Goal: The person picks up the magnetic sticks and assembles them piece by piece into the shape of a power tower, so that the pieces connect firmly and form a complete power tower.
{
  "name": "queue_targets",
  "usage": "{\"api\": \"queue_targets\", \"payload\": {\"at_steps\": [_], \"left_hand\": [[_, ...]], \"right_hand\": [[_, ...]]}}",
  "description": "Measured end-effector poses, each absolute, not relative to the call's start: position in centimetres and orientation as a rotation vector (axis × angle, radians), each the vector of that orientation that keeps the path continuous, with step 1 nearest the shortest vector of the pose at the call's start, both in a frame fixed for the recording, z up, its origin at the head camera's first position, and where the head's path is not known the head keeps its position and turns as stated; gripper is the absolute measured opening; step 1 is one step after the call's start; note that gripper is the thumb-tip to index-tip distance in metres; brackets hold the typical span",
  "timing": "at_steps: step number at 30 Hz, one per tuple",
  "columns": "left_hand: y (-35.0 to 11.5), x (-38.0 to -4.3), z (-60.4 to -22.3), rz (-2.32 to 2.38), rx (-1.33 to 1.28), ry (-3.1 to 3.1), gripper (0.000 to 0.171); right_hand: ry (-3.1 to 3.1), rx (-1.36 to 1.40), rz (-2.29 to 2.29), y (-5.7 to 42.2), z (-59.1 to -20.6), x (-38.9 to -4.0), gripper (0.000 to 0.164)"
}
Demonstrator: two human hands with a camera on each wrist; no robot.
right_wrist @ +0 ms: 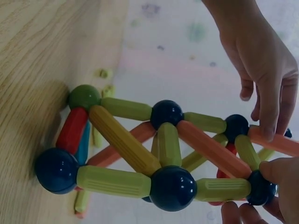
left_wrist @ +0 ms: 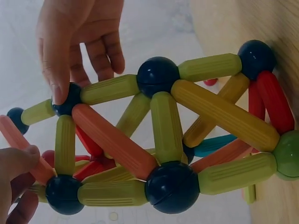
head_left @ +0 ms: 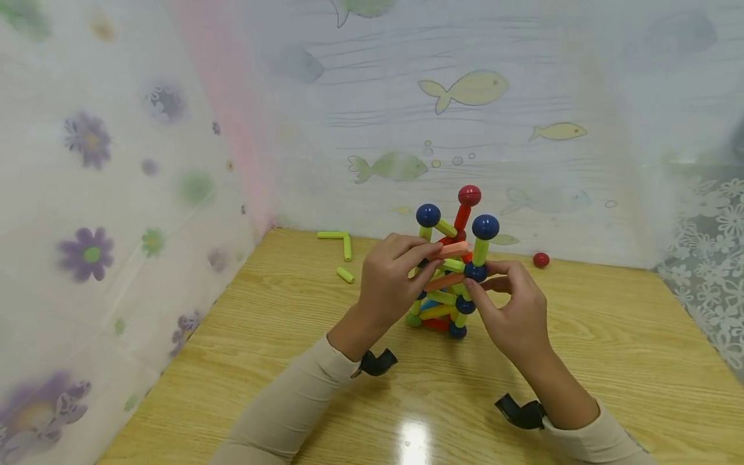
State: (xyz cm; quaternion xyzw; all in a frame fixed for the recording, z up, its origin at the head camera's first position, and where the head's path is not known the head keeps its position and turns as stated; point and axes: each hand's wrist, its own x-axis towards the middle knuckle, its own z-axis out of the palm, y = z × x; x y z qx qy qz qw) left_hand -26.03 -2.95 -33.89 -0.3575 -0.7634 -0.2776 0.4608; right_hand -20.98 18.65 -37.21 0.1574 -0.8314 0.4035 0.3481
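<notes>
My left hand [head_left: 391,274] pinches a salmon-coloured rod [head_left: 453,250] between thumb and fingers, near the top of a tower of rods and balls. In the left wrist view that rod [left_wrist: 42,169] slants beside the upper blue balls. My right hand [head_left: 517,310] holds a dark blue ball [head_left: 475,271] on the tower's right side, thumb in front and fingers behind. The upright tower has yellow-green, yellow, salmon and red rods, a green ball [left_wrist: 288,154] at its base and a red ball [head_left: 469,195] at its top. My left hand hides part of its left side.
Two yellow-green rods [head_left: 347,247] lie at an angle on the wooden table [head_left: 290,303], left of the tower, with a short yellow-green rod [head_left: 345,275] nearer. A red ball [head_left: 541,260] rests at the back right. Patterned sheets [head_left: 372,116] hang behind the table.
</notes>
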Motion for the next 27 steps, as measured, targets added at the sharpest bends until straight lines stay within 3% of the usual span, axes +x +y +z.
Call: {"api": "queue_targets", "payload": {"at_steps": [15, 27], "left_hand": [[-2.1, -26.1, -34.1, -0.448, -0.706, -1.845, 0.025], [-2.3, -26.5, -34.1, -0.478, -0.623, -1.848, 0.028]], "right_hand": [[-2.171, 0.385, 1.133, 18.5, -36.2, -20.9, 0.041], [-2.169, 0.373, 1.268, 17.9, -34.4, -21.3, 0.023]]}}
